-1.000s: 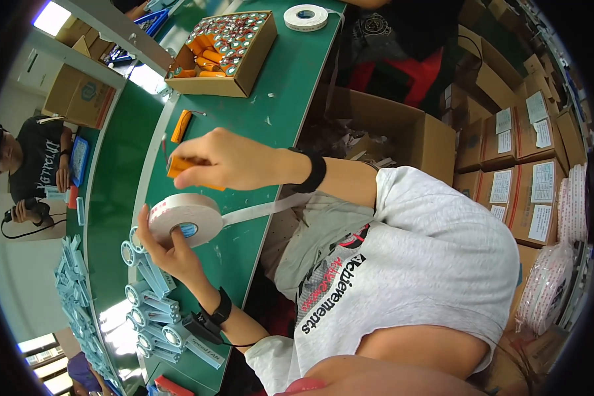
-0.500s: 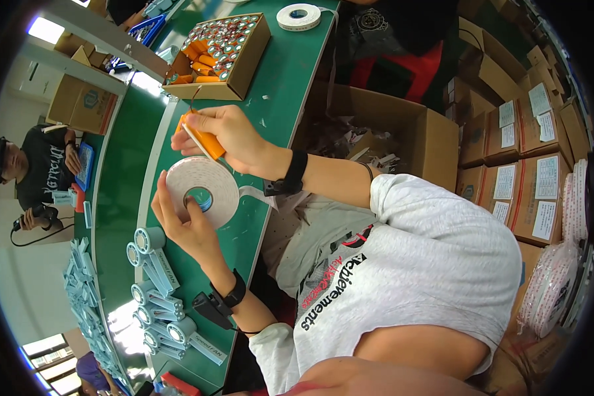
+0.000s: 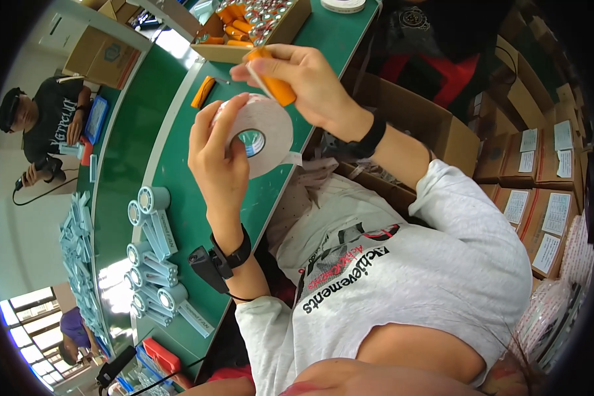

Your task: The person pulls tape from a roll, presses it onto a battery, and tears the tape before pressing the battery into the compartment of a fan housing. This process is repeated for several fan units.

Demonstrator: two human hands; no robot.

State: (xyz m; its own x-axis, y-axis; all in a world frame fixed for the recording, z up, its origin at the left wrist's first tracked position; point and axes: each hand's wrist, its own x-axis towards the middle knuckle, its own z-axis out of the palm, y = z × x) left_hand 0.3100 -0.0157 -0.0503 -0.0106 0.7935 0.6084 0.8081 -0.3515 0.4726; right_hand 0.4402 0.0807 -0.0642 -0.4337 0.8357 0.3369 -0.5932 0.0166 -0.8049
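Here's the orange cylindrical cell (image 3: 277, 84), clamped in your right hand (image 3: 313, 82), long axis slanting down-right, just above the flat white paper-like tape roll (image 3: 274, 125) your left hand (image 3: 216, 158) grips. Counting: one held cell, one loose orange cell (image 3: 202, 94) on the green table (image 3: 330, 36), one second white roll (image 3: 344, 6), one brown cardboard box (image 3: 289, 28).

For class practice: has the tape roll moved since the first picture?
Yes: the tape roll moved away from the blue fans, toward the box of orange cylinders.
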